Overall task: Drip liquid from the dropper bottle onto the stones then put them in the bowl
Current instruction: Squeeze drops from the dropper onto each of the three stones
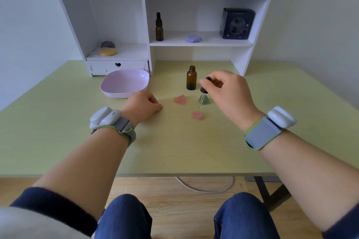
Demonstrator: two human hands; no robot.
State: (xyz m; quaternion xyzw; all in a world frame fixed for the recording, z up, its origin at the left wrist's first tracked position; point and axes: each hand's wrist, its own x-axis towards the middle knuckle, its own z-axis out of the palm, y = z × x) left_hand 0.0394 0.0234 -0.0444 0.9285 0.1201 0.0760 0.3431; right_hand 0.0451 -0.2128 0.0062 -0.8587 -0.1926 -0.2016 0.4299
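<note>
An uncapped amber dropper bottle (pixel 191 78) stands on the green table. My right hand (pixel 229 91) pinches the black bulb of the dropper (pixel 203 91), whose glass tip hangs just above and in front of a green pyramid stone (pixel 205 100). A pink stone (pixel 180 99) lies left of the green one. Another pink stone (pixel 197 115) lies nearer me, below the tip. The empty pink bowl (pixel 124 83) sits at the left. My left hand (pixel 142 105) rests on the table as a loose fist, just in front of the bowl.
A white shelf unit (pixel 147 25) stands at the back of the table (pixel 174 151), holding a second capped amber dropper bottle (pixel 159 27), a dark box (pixel 237 23), a gold bowl and small round items. A drawer with a heart cut-out sits behind the bowl.
</note>
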